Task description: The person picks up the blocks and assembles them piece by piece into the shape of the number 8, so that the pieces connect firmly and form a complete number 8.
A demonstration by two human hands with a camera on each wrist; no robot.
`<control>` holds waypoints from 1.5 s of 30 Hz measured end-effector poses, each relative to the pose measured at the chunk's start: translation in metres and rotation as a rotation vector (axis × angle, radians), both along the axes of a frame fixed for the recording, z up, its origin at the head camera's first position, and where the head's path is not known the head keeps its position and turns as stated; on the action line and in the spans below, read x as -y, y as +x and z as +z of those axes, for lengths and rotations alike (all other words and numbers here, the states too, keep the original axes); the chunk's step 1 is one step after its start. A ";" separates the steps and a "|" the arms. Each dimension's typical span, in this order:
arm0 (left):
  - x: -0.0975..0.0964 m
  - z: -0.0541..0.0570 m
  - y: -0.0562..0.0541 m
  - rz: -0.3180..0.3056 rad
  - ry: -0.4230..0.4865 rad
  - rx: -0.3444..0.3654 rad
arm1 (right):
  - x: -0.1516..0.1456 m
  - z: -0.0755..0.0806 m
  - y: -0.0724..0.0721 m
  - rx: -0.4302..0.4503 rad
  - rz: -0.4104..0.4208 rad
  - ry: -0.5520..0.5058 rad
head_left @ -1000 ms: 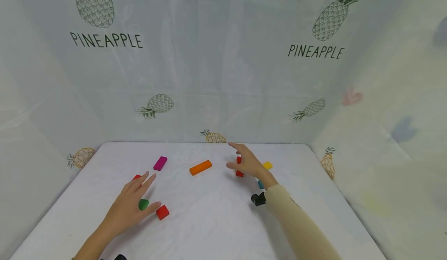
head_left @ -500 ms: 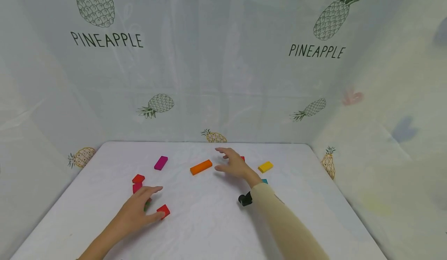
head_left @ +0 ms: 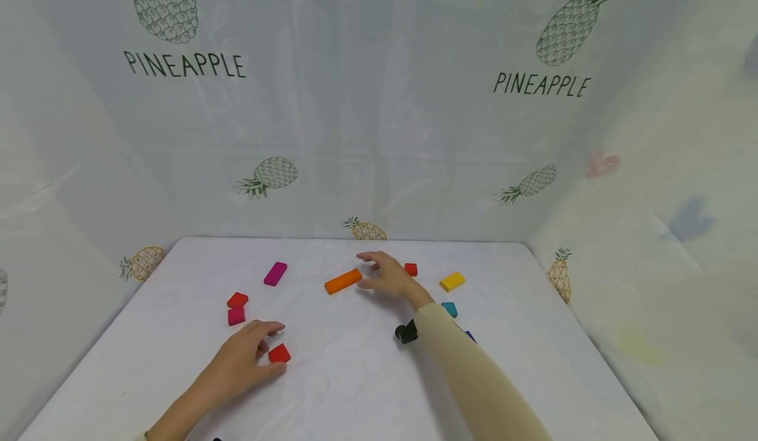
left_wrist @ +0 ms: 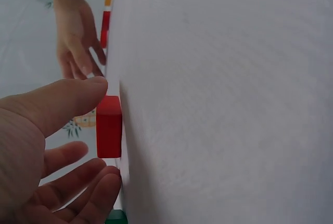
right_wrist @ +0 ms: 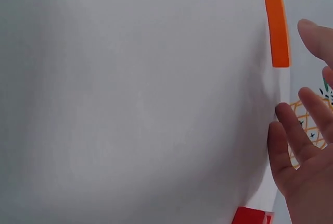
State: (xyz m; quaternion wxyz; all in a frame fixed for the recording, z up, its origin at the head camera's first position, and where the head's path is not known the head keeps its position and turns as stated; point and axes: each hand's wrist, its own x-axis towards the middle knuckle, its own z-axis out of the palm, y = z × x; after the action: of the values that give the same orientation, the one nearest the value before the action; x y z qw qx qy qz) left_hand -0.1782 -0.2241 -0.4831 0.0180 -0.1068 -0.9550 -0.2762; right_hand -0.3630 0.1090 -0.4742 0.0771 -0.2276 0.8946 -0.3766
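In the head view my left hand (head_left: pixel 239 359) hovers low at the front left, thumb and fingers spread on either side of a red block (head_left: pixel 279 353). The left wrist view shows the thumb near the top of this red block (left_wrist: pixel 109 127) and the fingers below it, with no grip on it. A green block (left_wrist: pixel 115 216) peeks out beneath those fingers. Farther back, my right hand (head_left: pixel 387 278) reaches to the right end of a long orange block (head_left: pixel 343 282). Its thumb and fingers are parted, apart from the orange block (right_wrist: pixel 277 26) in the right wrist view.
On the white table (head_left: pixel 337 388), a red block (head_left: pixel 237 300) touches a pink one (head_left: pixel 236 316), with a magenta block (head_left: pixel 276 274) behind. To the right lie red (head_left: pixel 410 269), yellow (head_left: pixel 453 282) and teal (head_left: pixel 450 309) blocks. The right sleeve partly covers a dark blue one (head_left: pixel 470 336).
My right hand has moved left, off the red blocks, toward the orange block. My left hand has shifted right and nearer to the front red block, uncovering the red and pink pair.
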 end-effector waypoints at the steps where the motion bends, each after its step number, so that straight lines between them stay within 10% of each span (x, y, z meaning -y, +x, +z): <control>1: 0.000 0.000 0.000 0.000 0.000 0.003 | 0.002 -0.001 -0.001 0.002 0.004 0.004; 20: 0.002 0.001 -0.002 -0.025 -0.001 0.052 | 0.015 -0.012 -0.005 0.003 0.107 0.001; 45: 0.002 0.002 -0.005 -0.059 0.008 0.041 | 0.016 -0.010 0.002 0.010 0.019 0.058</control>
State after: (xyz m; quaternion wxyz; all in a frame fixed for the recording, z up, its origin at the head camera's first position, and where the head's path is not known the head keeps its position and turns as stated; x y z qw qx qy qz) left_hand -0.1832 -0.2257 -0.4806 -0.0093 -0.1292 -0.9504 -0.2827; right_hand -0.3609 0.0934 -0.4838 0.0918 -0.2320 0.9025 -0.3511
